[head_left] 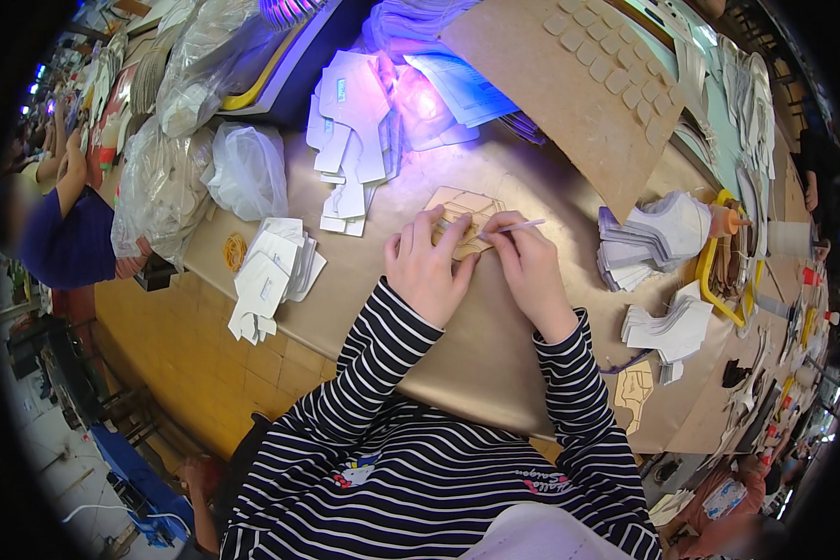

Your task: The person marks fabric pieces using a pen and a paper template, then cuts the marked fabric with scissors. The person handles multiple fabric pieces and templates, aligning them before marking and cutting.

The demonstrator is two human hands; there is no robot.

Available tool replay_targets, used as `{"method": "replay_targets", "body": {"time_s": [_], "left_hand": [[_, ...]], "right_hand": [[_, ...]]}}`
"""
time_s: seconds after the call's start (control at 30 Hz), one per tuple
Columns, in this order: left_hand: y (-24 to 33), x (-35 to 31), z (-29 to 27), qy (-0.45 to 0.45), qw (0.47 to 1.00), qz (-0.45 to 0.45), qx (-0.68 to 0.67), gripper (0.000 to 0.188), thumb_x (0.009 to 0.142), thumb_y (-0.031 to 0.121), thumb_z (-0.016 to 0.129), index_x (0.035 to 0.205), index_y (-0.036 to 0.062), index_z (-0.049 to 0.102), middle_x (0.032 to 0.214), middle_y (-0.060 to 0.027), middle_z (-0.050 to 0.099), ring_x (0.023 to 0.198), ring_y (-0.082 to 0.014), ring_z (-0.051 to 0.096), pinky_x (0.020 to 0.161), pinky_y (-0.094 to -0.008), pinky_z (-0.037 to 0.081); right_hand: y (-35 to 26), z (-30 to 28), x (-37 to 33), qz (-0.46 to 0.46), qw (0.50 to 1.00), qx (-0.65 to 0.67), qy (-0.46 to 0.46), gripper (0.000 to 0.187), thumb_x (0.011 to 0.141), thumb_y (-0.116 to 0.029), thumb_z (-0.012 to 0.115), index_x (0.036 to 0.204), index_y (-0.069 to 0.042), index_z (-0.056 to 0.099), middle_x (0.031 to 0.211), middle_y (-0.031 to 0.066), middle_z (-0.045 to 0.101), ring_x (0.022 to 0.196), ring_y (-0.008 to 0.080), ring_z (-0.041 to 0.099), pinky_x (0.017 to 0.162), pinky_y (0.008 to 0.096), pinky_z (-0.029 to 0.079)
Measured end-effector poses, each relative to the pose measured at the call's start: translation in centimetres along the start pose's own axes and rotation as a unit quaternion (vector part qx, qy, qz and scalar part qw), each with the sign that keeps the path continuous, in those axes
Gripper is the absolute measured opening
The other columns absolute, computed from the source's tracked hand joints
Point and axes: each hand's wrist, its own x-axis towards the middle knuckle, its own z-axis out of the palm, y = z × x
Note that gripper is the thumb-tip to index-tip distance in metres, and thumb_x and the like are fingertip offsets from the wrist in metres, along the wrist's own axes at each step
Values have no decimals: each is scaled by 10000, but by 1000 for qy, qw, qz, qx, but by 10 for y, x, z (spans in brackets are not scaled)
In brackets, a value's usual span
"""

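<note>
the tan template (467,199) lies on the table (495,336), beneath and just beyond the left hand (427,273), whose spread fingers rest on it; the right hand (532,271), near its right edge, pinches a slim pale pen-like tool (521,227); the left fingers hide part of the template, and the tool's tip is hard to make out

Crumpled pale plastic bag (248,171) near a yellow looped bundle (235,250)
</note>
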Motion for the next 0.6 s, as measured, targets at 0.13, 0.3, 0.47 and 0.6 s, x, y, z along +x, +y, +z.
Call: {"method": "replay_targets", "body": {"time_s": [0.13, 0.3, 0.47, 0.6], "left_hand": [[0, 0, 0, 0, 1000, 2, 1, 490, 796, 294, 771, 1261, 181, 667, 1271, -101, 577, 1163, -271, 556, 985, -437, 390], [-1, 0, -1, -1, 1000, 2, -1, 489, 801, 297, 768, 1265, 181, 665, 1273, -101, 578, 1164, -274, 554, 992, -440, 388], [0, 0, 0, -1, 1000, 1, -4, 491, 800, 294, 767, 1267, 181, 664, 1272, -100, 577, 1160, -272, 555, 995, -443, 387], [0, 0, 0, -2, 1000, 2, -2, 491, 798, 292, 767, 1266, 181, 664, 1269, -100, 575, 1154, -272, 555, 993, -444, 389]], "right_hand": [[3, -8, -1, 137, 987, 77, 8, 80, 969, 4, 581, 1025, 42, 624, 960, 100, 690, 821, 137, 674, 737, 255, 539], [9, -7, -6, 79, 987, 106, 88, 79, 954, -11, 602, 1031, 4, 608, 803, 110, 650, 679, 174, 625, 655, 303, 502], [14, -6, -5, 17, 998, 42, 51, 76, 955, -7, 593, 1025, 20, 604, 832, 126, 654, 713, 213, 653, 669, 317, 505], [11, -9, -6, 66, 996, 20, 47, 89, 967, 12, 563, 1032, 35, 619, 874, 95, 683, 805, 151, 690, 743, 268, 540]]}}
